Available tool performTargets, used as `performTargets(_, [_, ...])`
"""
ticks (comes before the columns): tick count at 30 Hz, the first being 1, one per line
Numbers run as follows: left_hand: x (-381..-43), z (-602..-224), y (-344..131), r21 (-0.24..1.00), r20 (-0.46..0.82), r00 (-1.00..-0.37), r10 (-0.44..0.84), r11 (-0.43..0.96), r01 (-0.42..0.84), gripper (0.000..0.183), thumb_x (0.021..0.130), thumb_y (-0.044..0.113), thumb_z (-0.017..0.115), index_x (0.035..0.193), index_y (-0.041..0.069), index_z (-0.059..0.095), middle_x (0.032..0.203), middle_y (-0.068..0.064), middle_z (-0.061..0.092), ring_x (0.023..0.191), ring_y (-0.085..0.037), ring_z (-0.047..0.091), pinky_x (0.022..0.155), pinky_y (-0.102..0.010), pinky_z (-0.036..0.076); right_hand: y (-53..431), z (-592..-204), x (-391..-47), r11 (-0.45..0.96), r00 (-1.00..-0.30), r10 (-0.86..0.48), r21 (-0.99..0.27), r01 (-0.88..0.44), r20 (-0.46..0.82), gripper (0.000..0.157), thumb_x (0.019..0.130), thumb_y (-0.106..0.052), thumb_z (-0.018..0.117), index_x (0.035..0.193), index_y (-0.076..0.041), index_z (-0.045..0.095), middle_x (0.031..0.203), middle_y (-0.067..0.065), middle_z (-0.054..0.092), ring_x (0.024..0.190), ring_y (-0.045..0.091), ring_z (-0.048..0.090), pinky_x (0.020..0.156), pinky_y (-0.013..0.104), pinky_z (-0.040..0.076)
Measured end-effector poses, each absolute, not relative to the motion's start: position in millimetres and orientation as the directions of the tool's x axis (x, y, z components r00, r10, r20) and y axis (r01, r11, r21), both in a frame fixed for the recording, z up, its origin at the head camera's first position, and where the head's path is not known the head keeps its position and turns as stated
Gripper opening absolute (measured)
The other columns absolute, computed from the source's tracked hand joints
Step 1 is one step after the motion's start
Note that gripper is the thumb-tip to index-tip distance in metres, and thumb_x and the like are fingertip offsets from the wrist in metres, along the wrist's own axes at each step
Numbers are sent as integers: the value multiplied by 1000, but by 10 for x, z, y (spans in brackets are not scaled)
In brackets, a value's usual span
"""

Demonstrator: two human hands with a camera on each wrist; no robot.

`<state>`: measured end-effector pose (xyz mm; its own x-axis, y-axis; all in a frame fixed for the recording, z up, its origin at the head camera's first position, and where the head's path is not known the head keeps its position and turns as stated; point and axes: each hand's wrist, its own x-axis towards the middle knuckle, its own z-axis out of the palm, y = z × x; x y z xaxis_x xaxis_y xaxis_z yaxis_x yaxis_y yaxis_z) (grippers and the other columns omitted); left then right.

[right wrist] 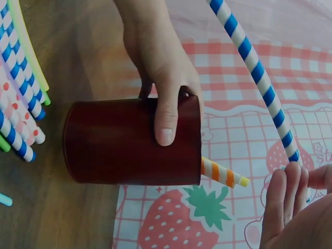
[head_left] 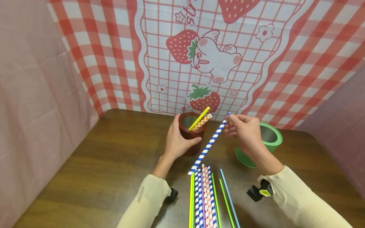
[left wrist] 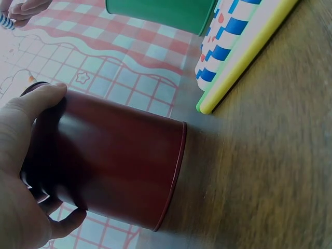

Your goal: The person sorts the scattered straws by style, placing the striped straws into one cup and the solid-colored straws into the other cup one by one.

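Note:
My left hand (head_left: 177,142) grips a dark red cup (left wrist: 119,161) round its upper part, thumb across the near side. The cup stands upright on the table, and a yellow straw (head_left: 201,117) and an orange-and-white striped straw (right wrist: 220,173) lean out of its mouth. To the right of it, my right hand (head_left: 247,130) pinches a blue-and-white striped straw (head_left: 209,145) near its top end. That straw slants down and left, its lower end overlapping the row of straws (head_left: 203,196) in the head view.
The row mixes striped, dotted and plain straws, pointing away from me. Just right of it lie a green straw (head_left: 226,202) and a light blue straw (head_left: 230,199). A green cup (head_left: 274,145) with a round green base (head_left: 244,159) stands behind my right wrist. Checkered cloth (head_left: 119,63) hangs behind the table (head_left: 94,164).

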<state>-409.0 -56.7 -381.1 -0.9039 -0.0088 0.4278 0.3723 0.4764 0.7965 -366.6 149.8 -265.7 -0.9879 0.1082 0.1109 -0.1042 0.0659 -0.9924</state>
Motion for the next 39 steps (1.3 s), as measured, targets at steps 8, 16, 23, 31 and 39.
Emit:
performTargets(8, [-4100, -3830, -563, 773, 464, -886, -13, 495, 397, 111, 62, 41, 89, 149, 15, 24, 142, -11, 44, 127, -27, 46, 98, -47, 45, 1514, -2608, -3747, -132, -943, 295, -971, -202, 156, 14, 87, -6, 63, 77, 2, 69, 60, 4, 63, 51, 13, 63, 58, 29, 57])
performTargets(16, [-4102, -3826, -564, 783, 447, -894, -17, 490, 383, 110, 62, 44, 87, 148, 18, 25, 138, -9, 47, 123, -26, 48, 96, -49, 46, 1557, -2587, -3879, -190, -840, 487, -911, -367, 237, 11, 85, -5, 67, 79, 3, 72, 61, 7, 65, 47, 14, 61, 48, 24, 53])
performTargets(23, [-4104, -3833, -565, 788, 442, -897, -22, 487, 377, 110, 62, 44, 88, 149, 18, 25, 139, -9, 47, 124, -26, 48, 96, -49, 45, 1603, -2612, -3962, -12, -749, 546, -891, -455, 375, 11, 87, -12, 69, 84, -2, 74, 66, 4, 68, 47, 11, 61, 50, 21, 53])
performTargets(31, [-4108, -3836, -568, 784, 454, -891, -19, 484, 389, 110, 61, 46, 87, 149, 18, 26, 136, -8, 49, 121, -25, 50, 95, -49, 46, 1619, -2618, -4045, 61, -706, 544, -860, -507, 454, 17, 87, -15, 70, 94, 0, 75, 71, 6, 70, 47, 10, 60, 49, 19, 51])
performTargets(39, [-4100, -3818, -558, 793, 441, -897, -15, 475, 382, 112, 61, 46, 87, 149, 18, 25, 137, -9, 48, 123, -26, 49, 96, -49, 45, 1611, -2661, -4114, 186, -671, 530, -843, -506, 519, 17, 88, -15, 68, 95, 0, 74, 68, -3, 69, 45, 6, 59, 48, 17, 50])
